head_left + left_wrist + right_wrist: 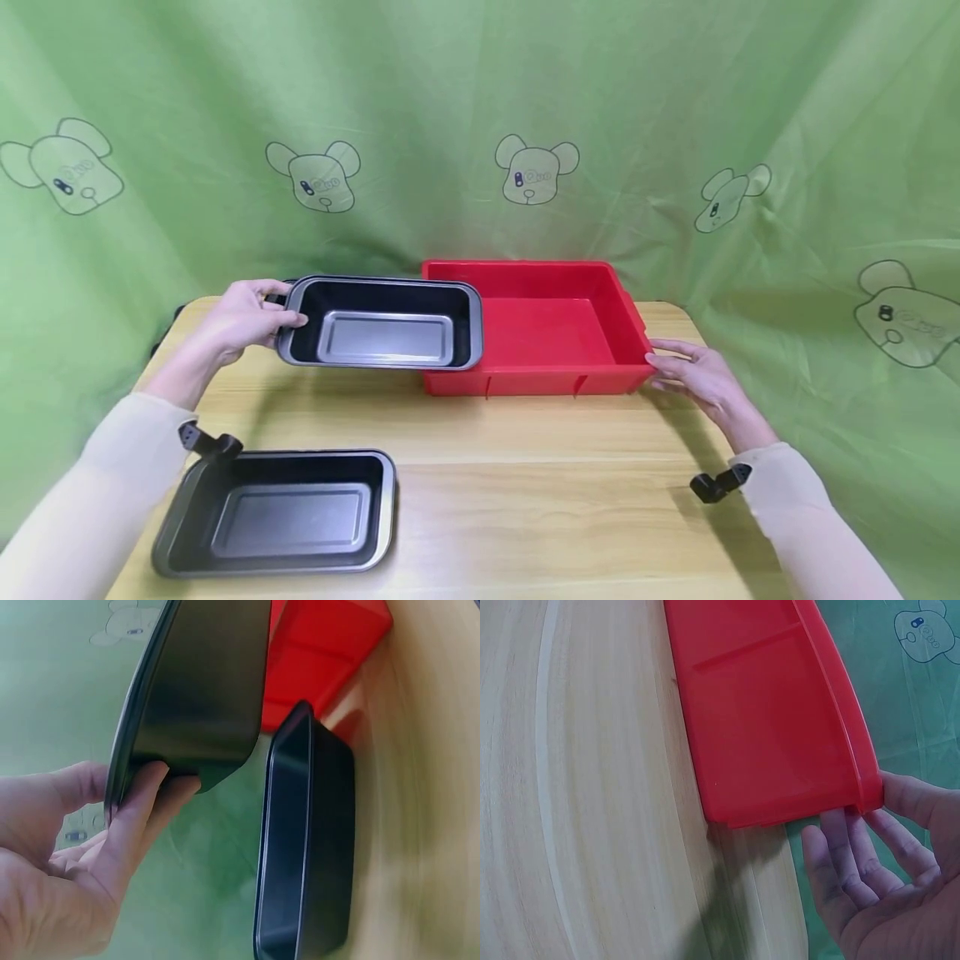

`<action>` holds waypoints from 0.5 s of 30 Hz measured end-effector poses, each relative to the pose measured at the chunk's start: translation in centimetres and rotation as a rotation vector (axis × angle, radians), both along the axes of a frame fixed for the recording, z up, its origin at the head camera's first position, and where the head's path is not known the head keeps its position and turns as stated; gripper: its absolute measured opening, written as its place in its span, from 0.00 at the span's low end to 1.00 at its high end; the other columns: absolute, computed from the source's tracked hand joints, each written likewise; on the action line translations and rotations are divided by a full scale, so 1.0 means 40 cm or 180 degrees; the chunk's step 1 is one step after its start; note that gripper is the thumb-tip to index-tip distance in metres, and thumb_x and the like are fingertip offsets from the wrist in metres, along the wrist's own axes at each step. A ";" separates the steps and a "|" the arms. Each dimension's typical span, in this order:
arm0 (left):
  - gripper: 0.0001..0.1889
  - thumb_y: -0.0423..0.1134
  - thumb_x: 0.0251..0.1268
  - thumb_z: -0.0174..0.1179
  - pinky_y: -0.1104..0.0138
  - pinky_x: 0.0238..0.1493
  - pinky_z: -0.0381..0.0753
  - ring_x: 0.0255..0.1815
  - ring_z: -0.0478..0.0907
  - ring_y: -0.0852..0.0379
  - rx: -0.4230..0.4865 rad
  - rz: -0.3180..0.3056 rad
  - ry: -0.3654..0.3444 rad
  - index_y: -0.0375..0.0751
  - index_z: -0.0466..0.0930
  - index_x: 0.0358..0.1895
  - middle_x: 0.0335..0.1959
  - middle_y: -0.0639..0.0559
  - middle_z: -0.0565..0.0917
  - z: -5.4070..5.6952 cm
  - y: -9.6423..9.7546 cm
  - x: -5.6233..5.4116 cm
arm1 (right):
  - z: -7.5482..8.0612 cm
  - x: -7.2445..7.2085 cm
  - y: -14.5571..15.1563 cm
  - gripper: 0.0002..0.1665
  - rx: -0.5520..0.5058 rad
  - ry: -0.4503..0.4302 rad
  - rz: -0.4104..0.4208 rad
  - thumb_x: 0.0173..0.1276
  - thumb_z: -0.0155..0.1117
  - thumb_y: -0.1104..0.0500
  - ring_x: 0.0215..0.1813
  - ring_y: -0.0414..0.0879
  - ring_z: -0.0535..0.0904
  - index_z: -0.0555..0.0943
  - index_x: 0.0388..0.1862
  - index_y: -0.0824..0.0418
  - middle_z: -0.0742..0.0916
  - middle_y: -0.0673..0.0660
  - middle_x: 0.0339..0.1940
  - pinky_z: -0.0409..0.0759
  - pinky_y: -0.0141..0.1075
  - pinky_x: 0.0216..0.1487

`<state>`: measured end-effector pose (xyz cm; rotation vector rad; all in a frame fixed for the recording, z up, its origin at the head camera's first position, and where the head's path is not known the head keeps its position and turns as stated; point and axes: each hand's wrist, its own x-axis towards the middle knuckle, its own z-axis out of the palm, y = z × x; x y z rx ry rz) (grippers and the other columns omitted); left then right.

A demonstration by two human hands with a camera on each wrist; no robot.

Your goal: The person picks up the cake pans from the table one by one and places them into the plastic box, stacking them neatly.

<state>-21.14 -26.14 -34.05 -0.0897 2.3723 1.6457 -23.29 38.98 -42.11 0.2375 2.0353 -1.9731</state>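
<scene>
My left hand (243, 317) holds a dark metal loaf pan (386, 337) by its left end, thumb at the rim and fingers beneath it. The pan is raised above the table, and its right end overlaps the left side of a red plastic bin (547, 329). Under the held pan, the left wrist view shows another dark loaf pan (330, 847), mostly hidden behind it in the head view. My right hand (693, 375) grips the rim at the bin's right end, with the thumb (904, 796) on the rim and fingers below.
Another loaf pan (292, 521) sits at the front left of the wooden table (555, 500), partly under my left forearm. A green curtain (420, 100) with printed bear heads hangs behind the table and along its sides.
</scene>
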 end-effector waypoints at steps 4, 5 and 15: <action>0.36 0.26 0.68 0.64 0.67 0.34 0.93 0.28 0.89 0.64 0.0043 -0.0011 0.0044 0.22 0.60 0.77 0.36 0.54 0.93 0.003 0.038 -0.022 | 0.001 0.002 -0.001 0.14 -0.0002 0.0012 -0.0001 0.74 0.69 0.64 0.38 0.39 0.93 0.86 0.50 0.45 0.95 0.46 0.37 0.93 0.33 0.43; 0.36 0.26 0.68 0.64 0.66 0.35 0.93 0.28 0.89 0.63 0.0063 -0.0016 0.0047 0.22 0.60 0.77 0.37 0.53 0.93 0.005 0.048 -0.027 | 0.002 0.003 -0.001 0.14 -0.0004 0.0020 -0.0002 0.74 0.69 0.64 0.38 0.39 0.93 0.86 0.50 0.45 0.95 0.46 0.37 0.93 0.33 0.43; 0.33 0.25 0.67 0.65 0.63 0.38 0.94 0.31 0.90 0.60 0.0181 0.0032 0.0045 0.25 0.66 0.74 0.45 0.39 0.92 0.008 0.140 -0.058 | 0.007 0.007 -0.008 0.13 0.0025 0.0011 0.0008 0.74 0.70 0.63 0.39 0.40 0.93 0.85 0.51 0.47 0.95 0.46 0.37 0.93 0.34 0.43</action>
